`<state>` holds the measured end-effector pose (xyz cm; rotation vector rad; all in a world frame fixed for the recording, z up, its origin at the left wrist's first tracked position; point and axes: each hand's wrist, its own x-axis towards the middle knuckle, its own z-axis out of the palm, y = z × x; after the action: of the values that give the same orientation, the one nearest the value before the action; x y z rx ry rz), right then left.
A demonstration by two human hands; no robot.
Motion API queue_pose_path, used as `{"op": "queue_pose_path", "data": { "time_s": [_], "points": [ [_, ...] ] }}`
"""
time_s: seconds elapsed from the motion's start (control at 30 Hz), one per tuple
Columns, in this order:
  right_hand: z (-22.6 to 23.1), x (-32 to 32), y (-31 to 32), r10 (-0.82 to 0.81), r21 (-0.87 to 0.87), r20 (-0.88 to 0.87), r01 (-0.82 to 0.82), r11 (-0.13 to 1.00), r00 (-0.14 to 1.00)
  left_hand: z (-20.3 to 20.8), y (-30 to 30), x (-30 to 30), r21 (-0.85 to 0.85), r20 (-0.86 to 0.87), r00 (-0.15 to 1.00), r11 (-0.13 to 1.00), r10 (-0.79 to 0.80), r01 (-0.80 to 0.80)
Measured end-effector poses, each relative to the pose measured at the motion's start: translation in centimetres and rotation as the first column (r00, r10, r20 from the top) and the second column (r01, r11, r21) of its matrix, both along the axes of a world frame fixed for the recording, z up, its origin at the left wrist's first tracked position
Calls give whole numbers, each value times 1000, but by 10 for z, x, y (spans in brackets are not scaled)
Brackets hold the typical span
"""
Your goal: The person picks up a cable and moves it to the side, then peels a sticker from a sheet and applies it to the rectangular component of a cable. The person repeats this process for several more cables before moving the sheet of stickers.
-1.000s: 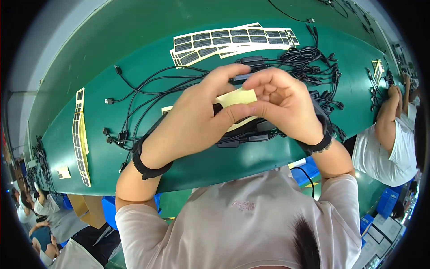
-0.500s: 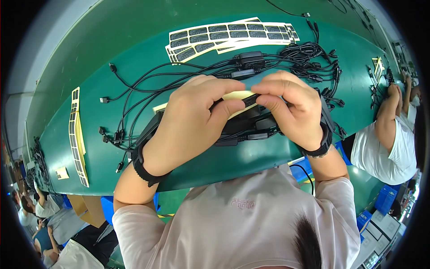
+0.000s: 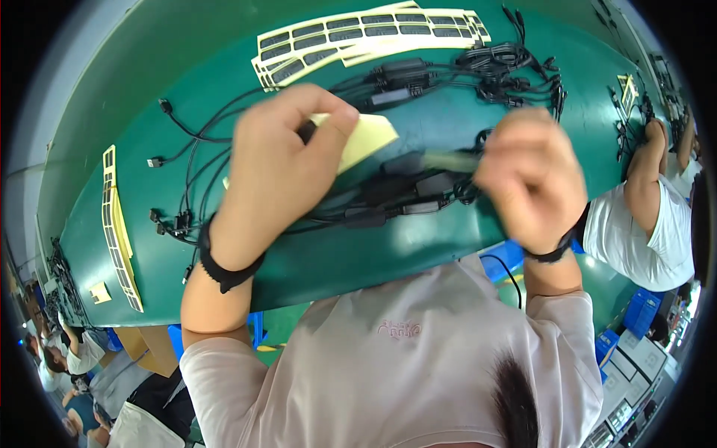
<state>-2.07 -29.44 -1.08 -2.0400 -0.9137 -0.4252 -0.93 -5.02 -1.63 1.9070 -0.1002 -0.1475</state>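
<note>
My left hand point(image 3: 287, 168) is closed in a pinch on a pale yellow label sheet point(image 3: 372, 140), which sticks out to the right of the fingers. A dark patch shows between thumb and fingers. To the right, apart from it, my right hand point(image 3: 532, 179) is curled and smeared by motion. A blurred pale strip point(image 3: 450, 161) reaches its fingertips; whether they grip it is unclear. Between and below the hands lie black cables with box-shaped modules point(image 3: 364, 217), partly blurred.
More black cables with modules point(image 3: 403, 67) are bundled beyond my hands. Behind them lie label sheets point(image 3: 377, 31), with another narrow stack point(image 3: 118, 231) at the left of the green table point(image 3: 321, 287). A person in white point(image 3: 627, 246) sits at the right.
My hands, together at the label sheet before, have come apart. The right has moved rightward, the left slightly left with the sheet. The whole view has shifted a little.
</note>
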Motion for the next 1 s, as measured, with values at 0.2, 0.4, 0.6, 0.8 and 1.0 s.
{"op": "queue_pose_path", "data": {
  "time_s": [0.2, 0.4, 0.6, 0.8, 1.0],
  "points": [
    [-31, -15, -14, -62, -136, -347, 15, 991, 936, 17, 10, -2, 558, -156, 846, 661, -510, 501],
    [-32, -8, 4, -24, -293, -230, -45, 955, 973, 2, -2, -15, 609, -75, 833, 636, -548, 473],
    [-39, -9, 24, 58, -317, -274, -147, 937, 960, 1, 4, -14, 594, -2, 836, 672, -549, 443],
    [-13, 4, 17, 133, 260, -501, 2, 966, 855, -1, -12, -21, 523, 195, 876, 803, -440, 287],
    [-21, 0, 18, -80, 251, -323, 167, 954, 943, -29, -25, -28, 412, 376, 900, 910, -220, 50]
  ]
}}
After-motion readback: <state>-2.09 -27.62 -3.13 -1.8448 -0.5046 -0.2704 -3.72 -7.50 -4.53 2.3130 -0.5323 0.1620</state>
